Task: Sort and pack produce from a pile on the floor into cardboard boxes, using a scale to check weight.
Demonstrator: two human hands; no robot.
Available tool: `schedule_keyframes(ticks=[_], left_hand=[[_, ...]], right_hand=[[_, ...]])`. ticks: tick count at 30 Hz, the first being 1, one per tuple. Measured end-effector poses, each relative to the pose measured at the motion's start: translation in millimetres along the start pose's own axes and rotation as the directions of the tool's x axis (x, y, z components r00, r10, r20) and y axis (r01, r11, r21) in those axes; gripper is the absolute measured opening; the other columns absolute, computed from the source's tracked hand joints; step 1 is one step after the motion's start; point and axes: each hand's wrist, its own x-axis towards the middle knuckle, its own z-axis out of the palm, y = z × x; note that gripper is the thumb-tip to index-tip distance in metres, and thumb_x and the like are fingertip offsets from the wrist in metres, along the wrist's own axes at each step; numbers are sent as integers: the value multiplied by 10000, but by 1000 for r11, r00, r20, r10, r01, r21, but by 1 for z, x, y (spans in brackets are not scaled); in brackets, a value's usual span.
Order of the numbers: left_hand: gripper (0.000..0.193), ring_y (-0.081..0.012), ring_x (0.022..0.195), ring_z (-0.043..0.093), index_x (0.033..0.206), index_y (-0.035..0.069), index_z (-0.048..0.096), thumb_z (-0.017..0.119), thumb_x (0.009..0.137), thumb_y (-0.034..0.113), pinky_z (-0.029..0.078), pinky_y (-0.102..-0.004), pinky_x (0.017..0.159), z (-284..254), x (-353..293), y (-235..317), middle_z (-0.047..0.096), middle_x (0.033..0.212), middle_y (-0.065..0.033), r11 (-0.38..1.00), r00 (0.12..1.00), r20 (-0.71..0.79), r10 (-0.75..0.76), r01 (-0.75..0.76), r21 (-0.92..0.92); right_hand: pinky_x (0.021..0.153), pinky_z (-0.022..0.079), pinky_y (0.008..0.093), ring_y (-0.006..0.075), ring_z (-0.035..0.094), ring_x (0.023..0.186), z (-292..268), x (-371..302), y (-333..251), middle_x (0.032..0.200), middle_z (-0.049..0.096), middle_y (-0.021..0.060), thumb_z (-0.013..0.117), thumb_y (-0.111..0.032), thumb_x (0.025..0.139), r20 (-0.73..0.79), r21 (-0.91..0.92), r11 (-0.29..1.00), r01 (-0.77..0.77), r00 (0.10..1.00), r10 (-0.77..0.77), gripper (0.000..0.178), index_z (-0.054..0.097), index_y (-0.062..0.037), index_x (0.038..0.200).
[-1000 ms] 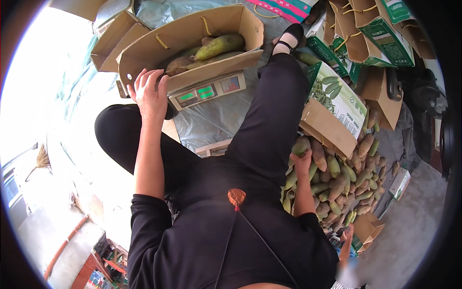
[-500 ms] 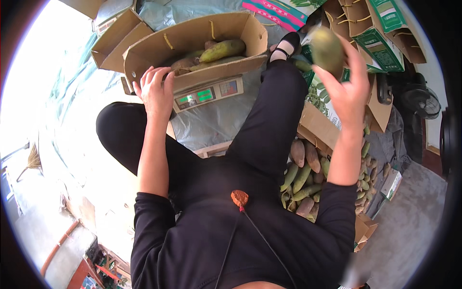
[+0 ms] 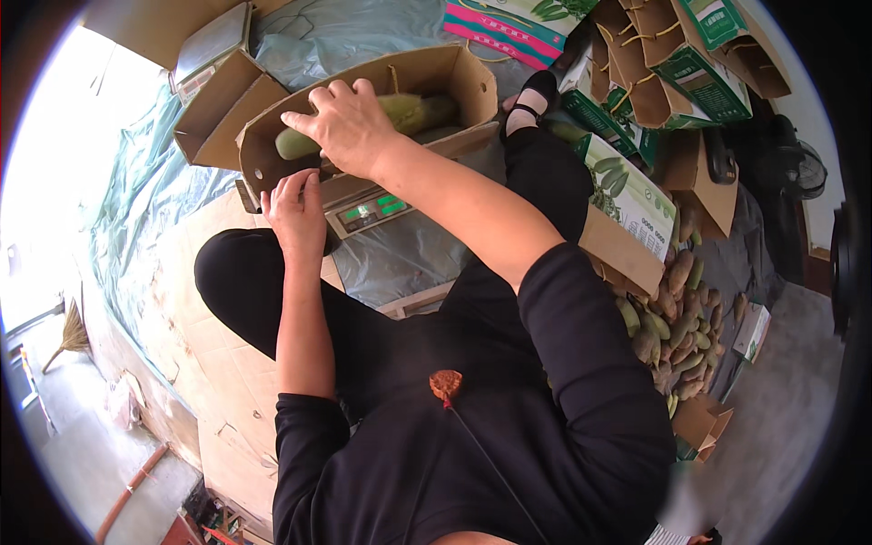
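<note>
A long open cardboard box (image 3: 477,86) with yellow cord handles sits on a digital scale (image 3: 372,211) with a lit green display. My right hand (image 3: 352,127) reaches over the box, closed round a green radish (image 3: 294,145) whose left end shows below the fingers. Another green radish (image 3: 425,113) lies inside on the right; my hand and forearm cover other contents. At the box's near left wall, my left hand (image 3: 295,211) has its fingers bent over the top edge, gripping it.
Loose radishes (image 3: 681,327), green and brownish, are heaped at my right beside a printed carton (image 3: 631,204). Green and white cardboard boxes (image 3: 695,77) stand at the far right, near a black fan (image 3: 799,168). A pink-banded box (image 3: 504,32) lies beyond my foot.
My right hand has swung from the far right over to the box, carrying the green radish into it. The left hand has slid down slightly and stays at the box's near edge.
</note>
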Motion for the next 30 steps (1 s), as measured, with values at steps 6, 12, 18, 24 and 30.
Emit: schedule_keyframes(ticks=[6, 12, 18, 24, 30], left_hand=[[178, -236, 958, 582, 937, 113, 673, 559, 903, 245, 246, -481, 1057, -3, -2, -2, 646, 925, -43, 999, 1000, -10, 25, -25, 40], [178, -218, 955, 582, 936, 121, 675, 558, 903, 252, 237, -469, 1059, 4, 0, -2, 646, 914, -33, 997, 999, -2, 54, -54, 59], [187, -218, 959, 584, 948, 128, 675, 540, 911, 252, 233, -480, 1059, 4, -1, -1, 647, 924, -31, 993, 999, 4, 52, -52, 103], [187, -222, 966, 588, 953, 130, 678, 539, 909, 249, 236, -472, 1058, 5, -1, -3, 652, 939, -32, 988, 997, 21, 69, -71, 139], [181, -214, 970, 590, 949, 145, 682, 550, 902, 258, 237, -462, 1057, 6, -1, -7, 657, 939, -19, 984, 996, 8, 89, -89, 153]], right_hand=[[782, 479, 373, 224, 614, 929, -32, -37, 59, 985, 659, 34, 716, -300, 706, 35, 157, 980, -118, 993, 114, 370, 665, -182, 1053], [702, 525, 301, 177, 652, 862, -93, -85, 146, 992, 657, 125, 667, -152, 811, 85, 509, 716, -477, 856, 510, 327, 631, -39, 1116], [740, 501, 314, 212, 640, 817, -104, -91, 154, 938, 669, 150, 659, -78, 803, 138, 627, 555, -548, 778, 613, 299, 619, 11, 1085], [733, 509, 328, 223, 653, 838, -76, -82, 151, 927, 679, 152, 647, -122, 814, 153, 642, 544, -540, 785, 600, 294, 623, 26, 1067], [742, 510, 335, 233, 656, 847, -46, -94, 158, 913, 679, 162, 659, -127, 802, 121, 600, 574, -558, 772, 624, 298, 623, 30, 1053]])
